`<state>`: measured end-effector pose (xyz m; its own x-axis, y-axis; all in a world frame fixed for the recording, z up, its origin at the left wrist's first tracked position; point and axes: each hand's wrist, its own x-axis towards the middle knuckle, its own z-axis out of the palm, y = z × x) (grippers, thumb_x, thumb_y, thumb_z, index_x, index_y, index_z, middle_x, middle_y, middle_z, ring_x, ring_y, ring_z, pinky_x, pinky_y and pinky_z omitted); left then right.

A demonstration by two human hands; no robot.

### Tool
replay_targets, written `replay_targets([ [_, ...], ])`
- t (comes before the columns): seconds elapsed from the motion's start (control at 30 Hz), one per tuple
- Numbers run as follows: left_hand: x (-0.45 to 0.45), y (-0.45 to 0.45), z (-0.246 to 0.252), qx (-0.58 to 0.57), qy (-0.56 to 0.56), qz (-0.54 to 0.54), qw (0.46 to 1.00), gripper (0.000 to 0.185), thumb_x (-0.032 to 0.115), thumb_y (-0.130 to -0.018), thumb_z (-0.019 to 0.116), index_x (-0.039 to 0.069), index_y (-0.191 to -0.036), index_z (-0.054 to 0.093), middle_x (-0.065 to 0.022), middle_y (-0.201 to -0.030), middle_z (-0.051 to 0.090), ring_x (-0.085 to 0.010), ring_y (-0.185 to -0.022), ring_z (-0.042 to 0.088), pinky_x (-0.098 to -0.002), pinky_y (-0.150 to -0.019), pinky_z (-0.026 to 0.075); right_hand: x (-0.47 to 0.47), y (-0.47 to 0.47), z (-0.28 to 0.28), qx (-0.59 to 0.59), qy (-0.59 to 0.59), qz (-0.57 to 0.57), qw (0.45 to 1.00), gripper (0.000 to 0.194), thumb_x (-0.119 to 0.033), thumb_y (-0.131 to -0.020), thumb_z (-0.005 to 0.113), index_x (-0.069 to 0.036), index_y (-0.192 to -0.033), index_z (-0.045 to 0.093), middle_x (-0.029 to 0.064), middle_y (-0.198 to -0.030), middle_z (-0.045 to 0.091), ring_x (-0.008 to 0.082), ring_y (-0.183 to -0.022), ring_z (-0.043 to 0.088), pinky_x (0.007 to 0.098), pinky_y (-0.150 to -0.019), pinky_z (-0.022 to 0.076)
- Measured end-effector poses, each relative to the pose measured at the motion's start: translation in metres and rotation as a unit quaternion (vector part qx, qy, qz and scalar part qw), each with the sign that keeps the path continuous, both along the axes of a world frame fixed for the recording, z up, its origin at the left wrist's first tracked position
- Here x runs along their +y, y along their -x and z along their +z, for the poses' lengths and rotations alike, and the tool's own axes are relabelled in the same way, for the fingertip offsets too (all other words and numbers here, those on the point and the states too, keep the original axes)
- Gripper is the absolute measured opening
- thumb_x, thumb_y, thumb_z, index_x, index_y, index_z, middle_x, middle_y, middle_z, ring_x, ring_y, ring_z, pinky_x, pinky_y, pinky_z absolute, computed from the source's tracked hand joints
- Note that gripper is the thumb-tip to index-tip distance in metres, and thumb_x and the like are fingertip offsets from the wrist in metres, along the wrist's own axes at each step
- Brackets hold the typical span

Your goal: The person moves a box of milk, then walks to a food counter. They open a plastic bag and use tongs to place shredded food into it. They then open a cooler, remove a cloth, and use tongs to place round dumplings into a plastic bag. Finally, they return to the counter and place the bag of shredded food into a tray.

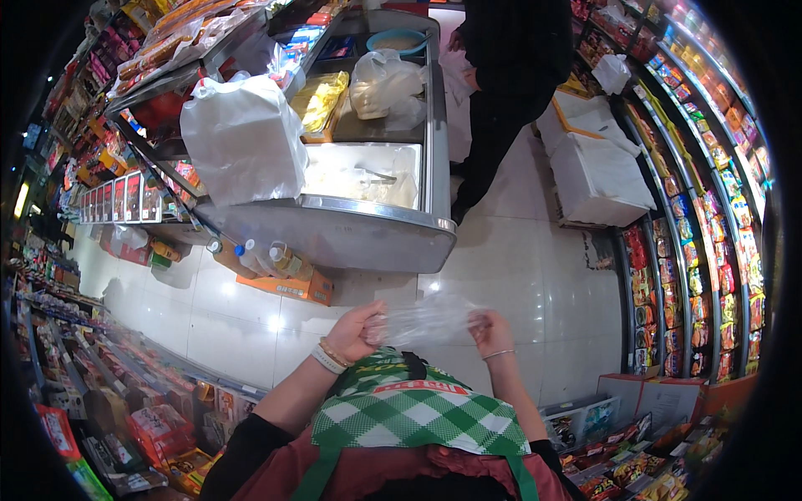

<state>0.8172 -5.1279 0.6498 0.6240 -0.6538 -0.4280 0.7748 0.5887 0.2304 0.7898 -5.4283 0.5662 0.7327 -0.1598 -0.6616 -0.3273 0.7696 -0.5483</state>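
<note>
A clear plastic bag [426,319] is stretched between my two hands, in front of a green and white checked apron [420,416]. My left hand [354,332] grips its left end, and my right hand [492,332] pinches its right end. Beyond them stands a grey food display counter [338,232]. On the counter a white tray [363,153] holds pale food and metal tongs [376,176]. A white plastic bag [244,138] hangs at its left side, and a knotted clear bag [385,84] with pale contents lies behind the tray.
Another person [514,81] in dark clothes stands right of the counter. White boxes [601,169] sit before shelves of packaged snacks [689,250] at the right. Bottles [291,260] and an orange carton [288,288] stand on the tiled floor at the counter's foot.
</note>
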Motion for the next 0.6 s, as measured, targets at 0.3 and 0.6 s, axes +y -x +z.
replay_targets([
  [0.3,0.035,-0.033,0.007,-0.092,-0.223,0.08,0.967,0.015,0.022,-0.092,0.055,0.008,-0.09,0.06,0.0051,-0.066,0.053,-0.0071,-0.052,0.041,-0.0202,-0.047,0.033,-0.042,0.006,0.022,-0.113,-0.341,0.177,0.916,0.023,-0.027,-0.093,0.047,-0.009,-0.085,0.058,-0.0031,-0.057,0.046,0.009,-0.045,0.041,0.0251,-0.046,0.038],
  [0.6,0.008,-0.1,-0.029,-0.068,-0.021,0.056,0.996,0.017,0.022,-0.095,0.05,0.009,-0.092,0.061,0.0039,-0.067,0.049,-0.0076,-0.056,0.047,-0.0227,-0.05,0.039,0.027,-0.051,0.048,-0.493,-0.178,0.547,0.653,0.034,-0.026,-0.09,0.05,0.004,-0.108,0.056,0.0031,-0.075,0.059,0.0115,-0.058,0.053,0.0279,-0.051,0.0439],
])
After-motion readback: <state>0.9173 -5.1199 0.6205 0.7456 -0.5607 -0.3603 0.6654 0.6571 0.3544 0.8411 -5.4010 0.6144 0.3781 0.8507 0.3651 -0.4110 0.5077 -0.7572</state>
